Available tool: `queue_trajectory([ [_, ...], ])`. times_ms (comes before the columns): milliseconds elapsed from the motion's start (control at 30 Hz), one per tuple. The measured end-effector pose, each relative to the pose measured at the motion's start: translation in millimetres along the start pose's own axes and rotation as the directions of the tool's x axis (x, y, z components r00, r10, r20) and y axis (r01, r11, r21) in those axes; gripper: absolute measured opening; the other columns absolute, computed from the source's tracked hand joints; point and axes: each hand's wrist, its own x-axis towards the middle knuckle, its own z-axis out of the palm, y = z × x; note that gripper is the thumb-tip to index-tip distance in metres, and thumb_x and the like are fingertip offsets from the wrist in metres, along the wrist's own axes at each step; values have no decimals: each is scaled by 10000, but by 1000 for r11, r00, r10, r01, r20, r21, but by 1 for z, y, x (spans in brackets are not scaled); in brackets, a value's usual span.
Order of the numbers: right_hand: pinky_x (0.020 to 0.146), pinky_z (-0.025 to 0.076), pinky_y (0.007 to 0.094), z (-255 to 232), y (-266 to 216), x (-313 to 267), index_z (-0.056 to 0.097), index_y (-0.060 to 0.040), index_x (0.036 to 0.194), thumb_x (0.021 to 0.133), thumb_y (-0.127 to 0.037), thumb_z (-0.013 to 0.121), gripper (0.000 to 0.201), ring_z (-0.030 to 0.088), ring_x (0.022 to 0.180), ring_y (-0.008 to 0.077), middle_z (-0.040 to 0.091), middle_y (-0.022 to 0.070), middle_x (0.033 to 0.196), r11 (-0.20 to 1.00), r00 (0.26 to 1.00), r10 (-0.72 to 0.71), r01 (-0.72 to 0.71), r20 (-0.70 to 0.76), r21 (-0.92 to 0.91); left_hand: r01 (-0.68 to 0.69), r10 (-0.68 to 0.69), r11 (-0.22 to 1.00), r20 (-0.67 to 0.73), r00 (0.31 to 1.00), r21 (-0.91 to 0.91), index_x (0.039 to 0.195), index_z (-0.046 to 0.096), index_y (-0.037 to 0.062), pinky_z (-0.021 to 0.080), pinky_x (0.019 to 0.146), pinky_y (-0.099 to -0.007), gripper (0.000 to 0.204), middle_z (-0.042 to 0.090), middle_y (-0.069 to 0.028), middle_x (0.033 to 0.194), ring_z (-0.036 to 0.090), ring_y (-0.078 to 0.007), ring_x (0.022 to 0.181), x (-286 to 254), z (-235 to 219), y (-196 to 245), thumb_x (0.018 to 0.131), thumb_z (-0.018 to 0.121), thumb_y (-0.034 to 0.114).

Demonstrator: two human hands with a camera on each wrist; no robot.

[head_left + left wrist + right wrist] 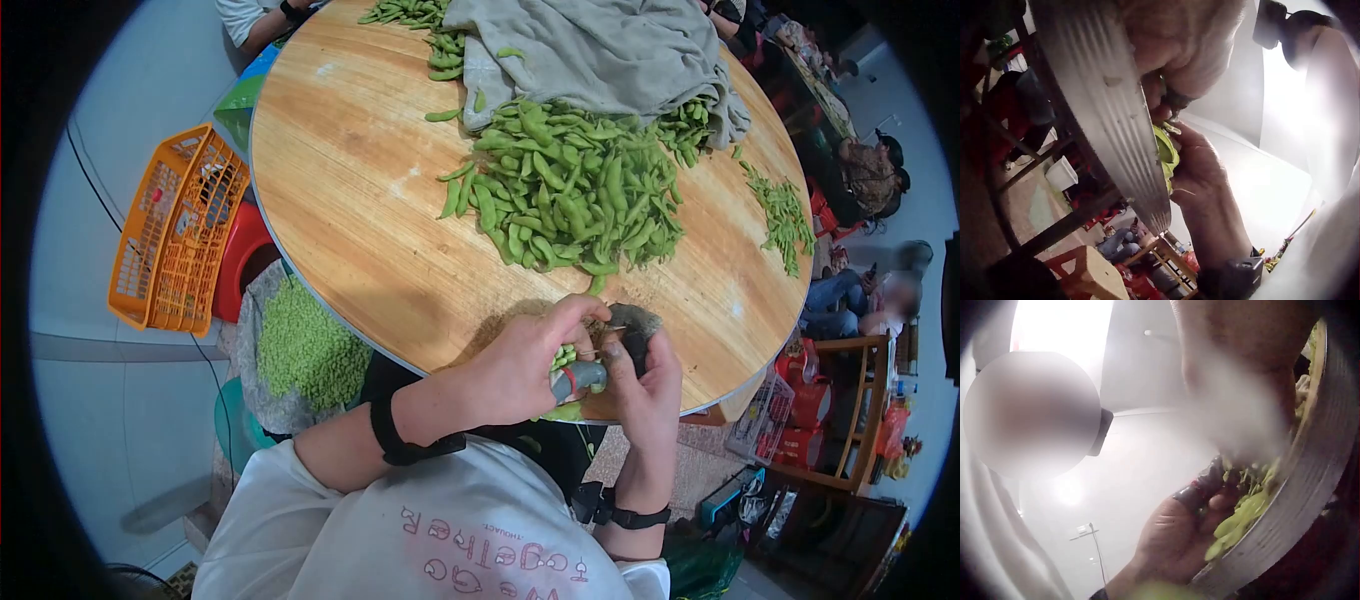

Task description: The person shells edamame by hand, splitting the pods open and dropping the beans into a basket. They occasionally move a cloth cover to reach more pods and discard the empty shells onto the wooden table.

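Note:
At the near table edge in the head view, the left hand (pixel 515 365) curls its fingers round some green beans (pixel 565 355); grey wrapping with a red band covers its thumb (pixel 580 380). Facing it closely, the right hand (pixel 648 385) has bent fingers, with dark wrapping (pixel 637 325) on them. Whether anything is between its fingertips is hidden. Green pods (pixel 1166 153) lie between the hands and the table's rim in the left wrist view. The right wrist view shows pods (pixel 1244 519) beside the left hand (pixel 1175 540). A large pod pile (pixel 580 190) lies beyond the hands.
A grey cloth (pixel 600 55) covers part of the pods on the round wooden table (pixel 340 150). More pods (pixel 780 215) lie at the right. Below the left edge is a lined container of shelled beans (pixel 305 350), beside an orange basket (pixel 180 230) and a red stool (pixel 245 255).

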Motion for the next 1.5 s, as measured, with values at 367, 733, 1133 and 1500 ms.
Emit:
queue_trajectory([
  [367,387,261,133,2,3,-11,503,-16,1040,880,-42,507,162,360,474,-11,536,-23,757,827,947,321,-282,5,487,-346,337,899,81,938,269,1025,595,82,495,638,-326,429,560,-90,823,590,-268,755,-8,4,-1,623,601,-67],
  [733,438,359,170,5,3,-11,503,-23,1028,876,-30,511,153,456,549,27,557,2,826,912,978,144,-71,-153,404,-173,174,984,10,985,-48,956,536,53,464,614,-253,276,554,-52,811,567,-167,704,-1,2,-3,705,586,-52],
  [1133,502,416,366,-2,-14,6,574,3,813,785,-162,634,179,510,520,346,544,179,612,780,985,-161,163,58,-604,-148,-291,757,-532,795,-636,971,502,36,371,528,-184,122,509,-28,801,474,-87,674,-63,-74,-11,859,476,78],
  [1500,580,417,445,8,-21,36,520,-20,898,801,-85,574,129,547,695,414,564,238,722,445,978,-175,182,114,-877,785,-398,546,-734,550,292,1013,578,-3,437,815,-284,201,580,-96,926,550,-193,905,-196,-181,-164,841,492,55],
])
